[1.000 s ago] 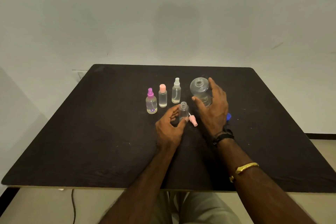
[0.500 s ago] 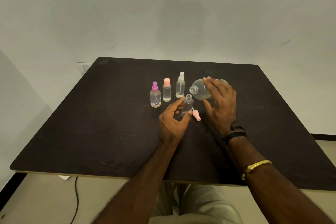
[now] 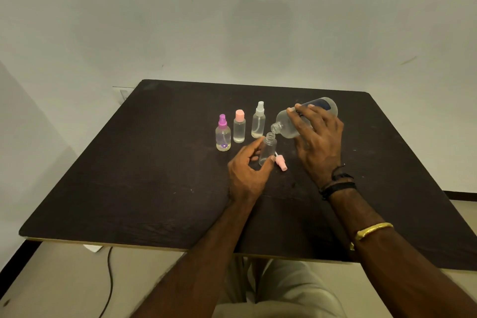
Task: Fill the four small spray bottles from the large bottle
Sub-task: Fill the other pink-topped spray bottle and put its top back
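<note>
Large bottle [image 3: 284,127] near-horizontal, mouth down-left

Wall [image 3: 232,20]: plain, pale grey-green, matte. There is a faint darker smudge above the far edge of the tabletop and a few small scuffs toward the right.

Light: dim, soft, even. A broad shadow covers the wall at far left.

Tabletop [image 3: 129,175]: dark brown-black, visible grain, rounded far corners, pale band along the near edge.

Wall plate [image 3: 123,92]: white, just beyond the far-left corner, partly hidden by it.

Floor [image 3: 51,284]: beige, smooth.

Dark skirting [image 3: 462,195]: runs along the wall base at right.

Black cable [image 3: 110,281]: trails over the floor below the near edge, left side. A small white scrap [image 3: 93,248] lies just beside its upper end.
</note>
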The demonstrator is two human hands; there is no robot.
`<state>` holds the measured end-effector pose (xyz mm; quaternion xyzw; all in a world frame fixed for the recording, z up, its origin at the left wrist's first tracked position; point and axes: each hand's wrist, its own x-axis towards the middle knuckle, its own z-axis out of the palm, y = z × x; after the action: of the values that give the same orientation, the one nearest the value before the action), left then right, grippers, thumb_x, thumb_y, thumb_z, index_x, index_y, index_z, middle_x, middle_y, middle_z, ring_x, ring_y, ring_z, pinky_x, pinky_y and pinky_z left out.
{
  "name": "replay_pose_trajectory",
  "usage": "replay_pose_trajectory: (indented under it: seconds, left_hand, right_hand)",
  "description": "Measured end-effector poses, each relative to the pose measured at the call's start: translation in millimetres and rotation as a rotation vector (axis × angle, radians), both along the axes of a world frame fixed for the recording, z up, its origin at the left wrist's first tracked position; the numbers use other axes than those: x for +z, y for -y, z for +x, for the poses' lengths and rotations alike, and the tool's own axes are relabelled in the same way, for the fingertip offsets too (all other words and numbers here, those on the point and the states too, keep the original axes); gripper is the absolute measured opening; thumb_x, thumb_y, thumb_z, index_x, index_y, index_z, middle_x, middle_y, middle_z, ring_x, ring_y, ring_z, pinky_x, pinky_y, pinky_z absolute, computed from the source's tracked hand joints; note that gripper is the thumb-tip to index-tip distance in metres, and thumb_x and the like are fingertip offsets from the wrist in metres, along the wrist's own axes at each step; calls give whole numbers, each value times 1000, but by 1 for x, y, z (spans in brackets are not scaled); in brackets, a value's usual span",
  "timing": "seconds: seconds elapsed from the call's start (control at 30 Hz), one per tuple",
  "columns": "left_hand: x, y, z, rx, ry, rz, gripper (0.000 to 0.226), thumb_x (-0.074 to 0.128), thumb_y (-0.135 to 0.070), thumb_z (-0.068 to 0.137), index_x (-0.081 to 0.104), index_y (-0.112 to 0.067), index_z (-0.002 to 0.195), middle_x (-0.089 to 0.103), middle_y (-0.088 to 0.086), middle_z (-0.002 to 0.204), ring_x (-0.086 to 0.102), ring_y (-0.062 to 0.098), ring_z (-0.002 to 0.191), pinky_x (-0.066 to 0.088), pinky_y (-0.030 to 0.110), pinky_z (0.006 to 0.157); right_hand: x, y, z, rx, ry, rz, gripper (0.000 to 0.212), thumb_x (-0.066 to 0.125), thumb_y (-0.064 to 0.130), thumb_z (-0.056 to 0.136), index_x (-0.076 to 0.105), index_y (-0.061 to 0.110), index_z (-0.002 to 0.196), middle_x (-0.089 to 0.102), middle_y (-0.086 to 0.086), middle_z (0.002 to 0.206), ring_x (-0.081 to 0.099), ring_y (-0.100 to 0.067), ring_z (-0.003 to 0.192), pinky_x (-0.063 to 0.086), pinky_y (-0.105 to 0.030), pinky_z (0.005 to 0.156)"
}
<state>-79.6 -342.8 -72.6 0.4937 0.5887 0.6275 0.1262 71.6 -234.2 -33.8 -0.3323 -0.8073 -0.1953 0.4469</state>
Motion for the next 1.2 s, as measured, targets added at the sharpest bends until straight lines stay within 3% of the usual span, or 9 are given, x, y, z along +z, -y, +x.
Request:
replay_pose_trajectory:
  seconds: [0.4, 0.6, 0.9, 1.2]
  left_hand:
    - [-3, -2, 0, -9, 14, -3, 54, 83, -15, 82, 64, -15, 132, 67, -11, 111, 65, -8, 98, 51, 9, 83]
    - [-6, -2, -1, -2, 7, -3, 54, 83, -17, 82, 65, -12, 133, 71, -4, 113, 66, -3, 98, 53, 12, 83]
    - [-4, -1, 0, -11, 5, -16, 54, 82, -14, 83, 63, -14, 133, 67, -8, 114, 63, -11, 99, 50, 7, 83]
    - [-5, -3, -1, -8, 9, -7, 54, 82, -13, 83, 64, -14, 133, 71, -2, 114, 66, -4, 99, 53, 11, 84]
  right_hand:
    - [11, 1, 0, -9, 49, 43, 56, 68, 6, 86, 59, 19, 140, 57, -7, 144, 47, -31, 135, 32, -50, 106]
    - [10, 2, -1, -12, 57, 51, 57, 67, 5, 86, 58, 20, 140, 57, -7, 144, 46, -31, 135, 33, -51, 106]
    - [13, 3, 1, -25, 65, 80, 58, 67, 4, 86, 58, 20, 141, 58, -7, 143, 46, -31, 135, 34, -52, 106]
    - [19, 3, 3, -38, 74, 83, 54, 61, 7, 90, 58, 20, 142, 57, -6, 144, 45, -30, 136, 32, -50, 107]
